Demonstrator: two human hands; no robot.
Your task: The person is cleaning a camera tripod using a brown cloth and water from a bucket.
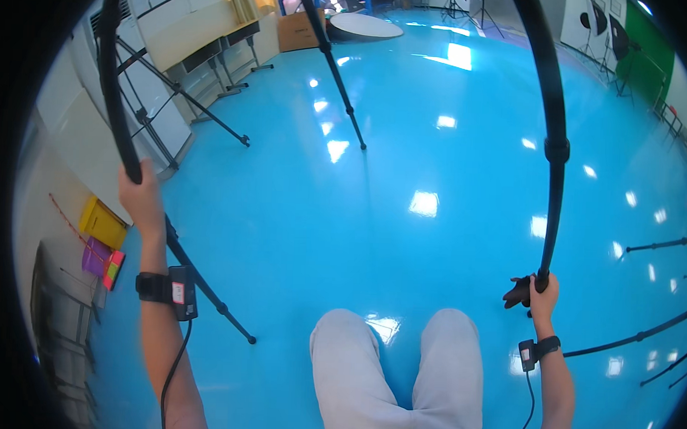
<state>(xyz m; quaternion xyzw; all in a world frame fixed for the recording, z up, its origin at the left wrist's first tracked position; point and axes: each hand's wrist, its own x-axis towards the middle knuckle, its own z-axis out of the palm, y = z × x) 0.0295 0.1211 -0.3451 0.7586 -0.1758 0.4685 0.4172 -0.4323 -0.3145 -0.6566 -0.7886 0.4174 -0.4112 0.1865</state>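
Observation:
My left hand (pixel 142 199) grips the lower end of a black pole (pixel 111 81) that rises out of the top of the view. On the right, my right hand (pixel 545 301) is closed around the bottom of another black pole (pixel 555 125), which has a collar joint partway up. A dark clamp-like piece (pixel 518 292) juts out beside my right hand; its exact kind is unclear. Both poles look bowed, and their upper ends are out of view. Between them a black telescopic stand leg (pixel 342 89) slants down to the blue floor (pixel 377 227).
More black stand legs reach the floor at left (pixel 207 292) and right (pixel 628 341). Folding tables (pixel 208 39), a cardboard box (pixel 299 32), a yellow bin (pixel 103 223) and a purple bucket (pixel 95 256) stand leftward. A green backdrop (pixel 646 72) and softboxes (pixel 617 37) are far right. Cabled devices are strapped to my wrists.

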